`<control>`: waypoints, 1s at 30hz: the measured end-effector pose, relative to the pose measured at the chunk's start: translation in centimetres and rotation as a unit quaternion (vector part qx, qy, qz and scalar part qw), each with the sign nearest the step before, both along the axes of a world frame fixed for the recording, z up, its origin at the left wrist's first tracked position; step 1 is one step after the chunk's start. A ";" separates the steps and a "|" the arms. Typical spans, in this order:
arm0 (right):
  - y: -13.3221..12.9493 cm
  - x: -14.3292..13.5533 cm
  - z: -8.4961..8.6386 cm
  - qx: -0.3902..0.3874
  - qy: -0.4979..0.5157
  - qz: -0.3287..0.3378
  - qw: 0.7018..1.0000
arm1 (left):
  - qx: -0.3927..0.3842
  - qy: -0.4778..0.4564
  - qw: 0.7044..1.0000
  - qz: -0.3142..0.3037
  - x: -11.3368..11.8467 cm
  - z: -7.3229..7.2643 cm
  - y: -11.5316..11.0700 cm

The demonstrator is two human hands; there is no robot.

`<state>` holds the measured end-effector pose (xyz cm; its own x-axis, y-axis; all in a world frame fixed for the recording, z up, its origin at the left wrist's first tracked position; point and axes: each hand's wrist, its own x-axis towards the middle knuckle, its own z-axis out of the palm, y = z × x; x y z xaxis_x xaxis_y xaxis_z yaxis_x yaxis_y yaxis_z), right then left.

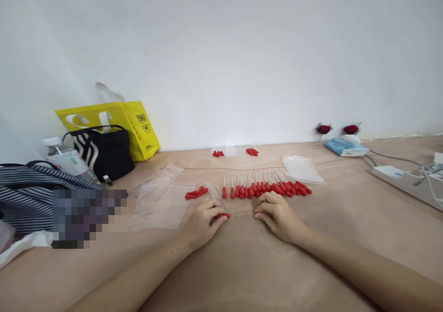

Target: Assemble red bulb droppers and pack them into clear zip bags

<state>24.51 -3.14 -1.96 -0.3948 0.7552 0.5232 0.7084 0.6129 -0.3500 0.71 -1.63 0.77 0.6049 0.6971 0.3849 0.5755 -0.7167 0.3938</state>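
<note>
My left hand (204,221) is closed on a red rubber dropper bulb (224,215), its open end pointing right. Opposite it, my right hand (277,214) pinches a thin clear dropper tube (245,215), whose end points at the bulb with a small gap between them. Just beyond both hands lies a row of droppers (266,187) with red bulbs toward me and pale tubes pointing away. Several loose tubes (217,195) lie beyond my left fingers, beside a small group of loose red bulbs (196,193).
Clear zip bags (166,206) lie left, another bag (303,168) at right. Bagged red bulbs (252,152) rest near the wall. A yellow bag (143,136), black pouch (107,153) and bottle (67,157) stand left; a tissue pack (346,147) and power strip (408,183) lie right.
</note>
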 end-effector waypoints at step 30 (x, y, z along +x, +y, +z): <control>-2.1 -1.7 0.9 0.020 -0.011 0.056 0.998 | -0.023 -0.046 0.999 0.004 1.0 -0.4 -0.8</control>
<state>22.82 -5.24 -1.05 -0.4871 0.6847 0.5422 0.6422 0.7015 -0.3090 1.70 -2.42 0.39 0.5629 0.7204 0.4052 0.5414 -0.6918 0.4778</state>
